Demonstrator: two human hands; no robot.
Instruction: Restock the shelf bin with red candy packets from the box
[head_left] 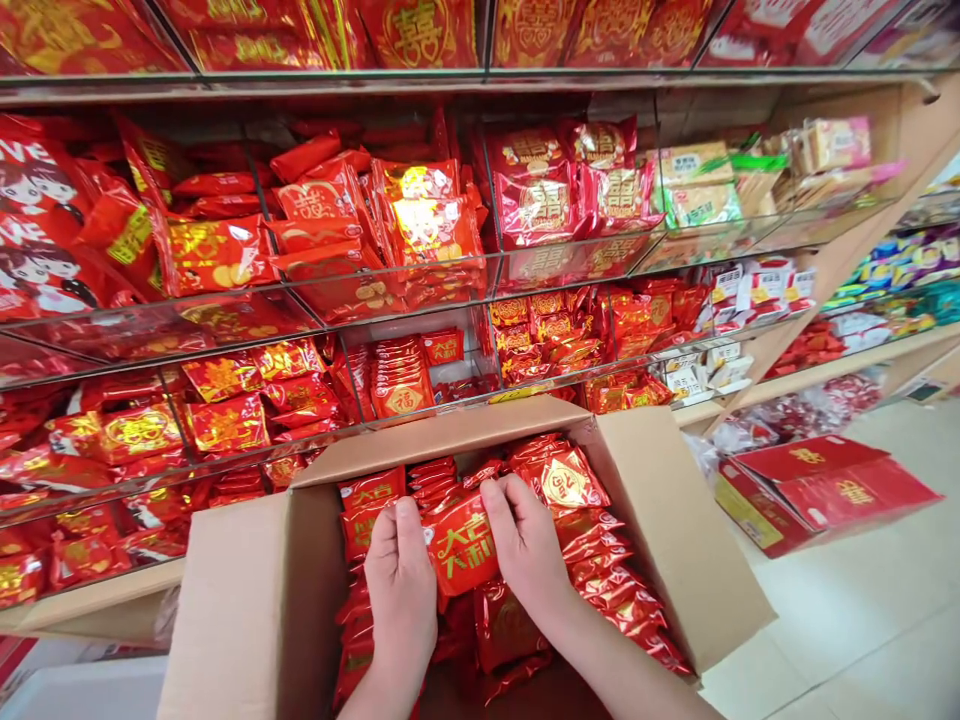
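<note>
Between my two hands is a red snack packet (pixel 463 545) with gold characters on its face. My left hand (pixel 401 575) pinches its left edge, thumb on top, and my right hand (pixel 525 540) grips its right edge in the same way. Both hands are over an open cardboard box (pixel 442 435), whose flaps are folded outward. Inside it, rows of similar red packets (pixel 600 560) stand along the right side, and more red packets (pixel 371 500) lie at the left. The undersides of my fingers are hidden.
Behind the box rise shelves with clear dividers (pixel 420 275), filled with red and gold packets. On the shelf below, a stack of red packets (pixel 401 375) sits in a bin. A red carton (pixel 832 490) rests on the tiled floor (pixel 847 620) at the right.
</note>
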